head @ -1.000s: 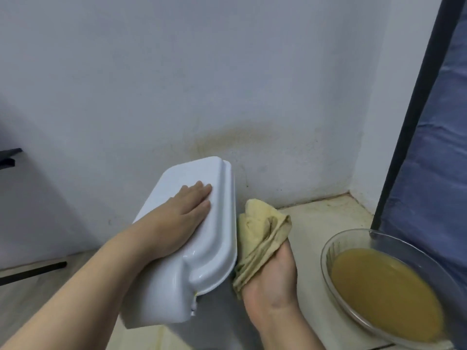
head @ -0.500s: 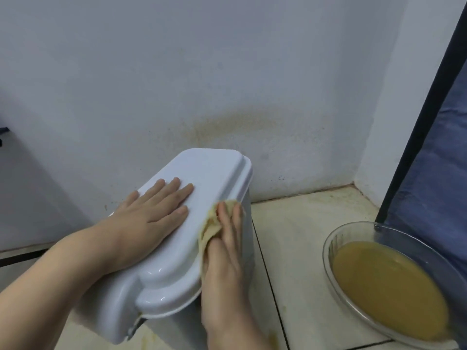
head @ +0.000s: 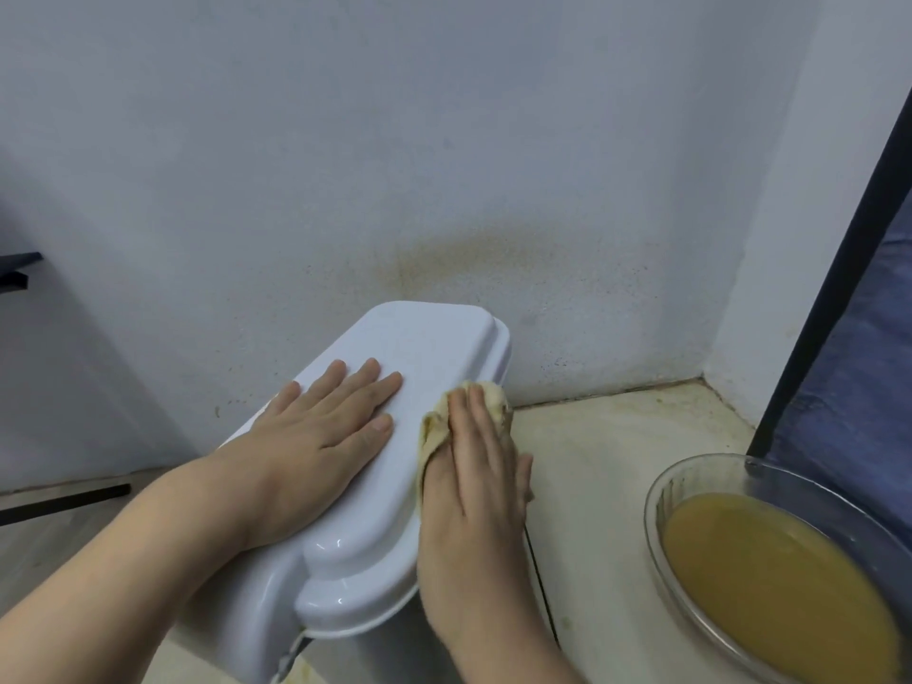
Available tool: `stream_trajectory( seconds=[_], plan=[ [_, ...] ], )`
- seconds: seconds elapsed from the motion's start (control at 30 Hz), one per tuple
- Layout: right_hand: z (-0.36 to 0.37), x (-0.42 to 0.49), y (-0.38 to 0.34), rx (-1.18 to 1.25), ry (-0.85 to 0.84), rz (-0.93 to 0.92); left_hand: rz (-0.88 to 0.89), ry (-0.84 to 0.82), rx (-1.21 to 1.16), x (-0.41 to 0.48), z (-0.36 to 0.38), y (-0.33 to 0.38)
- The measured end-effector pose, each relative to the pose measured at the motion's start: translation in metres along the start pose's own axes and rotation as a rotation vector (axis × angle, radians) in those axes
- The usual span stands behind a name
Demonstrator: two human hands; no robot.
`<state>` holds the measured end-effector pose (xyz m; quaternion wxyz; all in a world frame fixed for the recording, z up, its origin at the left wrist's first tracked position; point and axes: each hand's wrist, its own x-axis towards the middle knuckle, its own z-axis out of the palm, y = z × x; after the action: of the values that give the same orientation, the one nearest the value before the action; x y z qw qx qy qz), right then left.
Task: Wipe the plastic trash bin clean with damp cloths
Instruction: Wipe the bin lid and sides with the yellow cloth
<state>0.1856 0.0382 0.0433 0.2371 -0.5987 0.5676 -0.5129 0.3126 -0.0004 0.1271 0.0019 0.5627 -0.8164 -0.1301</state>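
A white plastic trash bin (head: 434,348) with a closed, stepped lid stands on the floor close to the wall. My left hand (head: 321,436) lies flat on top of the lid, fingers spread, holding nothing. My right hand (head: 474,486) presses a yellowish damp cloth (head: 488,402) against the lid's right edge; the cloth is mostly hidden under the fingers, with only a bunched end showing past my fingertips.
A glass bowl (head: 691,476) of murky yellow-brown water sits on the tiled floor (head: 617,436) to the right. A dark vertical pole (head: 829,269) and blue fabric (head: 868,338) stand behind the bowl. The wall (head: 444,140) has a brownish stain above the bin.
My right hand brought the cloth from beside the bin up onto the lid's right edge and slid it toward the wall. My left hand shifted slightly but stayed flat on the lid.
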Motion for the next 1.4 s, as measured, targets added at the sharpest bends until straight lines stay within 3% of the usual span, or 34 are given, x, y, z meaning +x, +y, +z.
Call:
stream_trajectory(
  seconds=[0.1, 0.2, 0.33, 0.43, 0.53, 0.67, 0.77, 0.87, 0.97, 1.07, 1.2, 1.3, 1.4],
  plan=[
    [-0.012, 0.059, 0.001, -0.278, -0.091, -0.006, -0.003, 0.011, 0.015, 0.001, -0.001, 0.001],
    [-0.011, 0.143, -0.002, -0.576, -0.3, 0.011, 0.002, 0.016, 0.024, -0.001, 0.001, 0.001],
    [-0.01, 0.195, -0.002, -0.512, -0.487, -0.009, 0.06, 0.019, -0.046, -0.005, -0.004, -0.01],
    [-0.026, 0.154, 0.009, -0.418, -0.331, -0.094, 0.001, -0.017, 0.004, -0.008, -0.019, -0.035],
    [-0.045, 0.092, 0.014, -0.425, -0.107, -0.155, -0.238, -0.017, 0.172, -0.009, -0.022, -0.052],
    [-0.039, 0.035, -0.004, -0.661, 0.02, -0.124, -0.329, 0.034, 0.106, -0.005, -0.01, -0.037],
    [-0.018, 0.018, -0.028, -0.699, 0.011, -0.315, -0.327, 0.064, 0.117, -0.004, -0.005, -0.035],
    [-0.009, 0.062, -0.038, -0.771, -0.353, -0.415, -0.325, 0.07, 0.138, -0.005, -0.003, -0.04],
    [-0.018, 0.135, -0.041, -0.827, -0.705, -0.272, -0.34, 0.068, 0.125, -0.007, -0.004, -0.04],
    [-0.041, 0.15, -0.03, -0.579, -0.555, -0.008, -0.364, 0.091, 0.091, -0.009, -0.004, -0.039],
    [-0.046, 0.075, 0.007, -0.149, 0.081, 0.161, -0.387, 0.12, 0.071, -0.007, -0.002, -0.034],
    [-0.001, 0.009, 0.006, -0.29, 0.382, 0.031, -0.354, 0.118, 0.08, -0.006, -0.001, -0.035],
    [0.041, -0.023, -0.016, -0.397, 0.354, -0.009, -0.325, 0.095, 0.085, -0.008, -0.001, -0.037]
  ],
)
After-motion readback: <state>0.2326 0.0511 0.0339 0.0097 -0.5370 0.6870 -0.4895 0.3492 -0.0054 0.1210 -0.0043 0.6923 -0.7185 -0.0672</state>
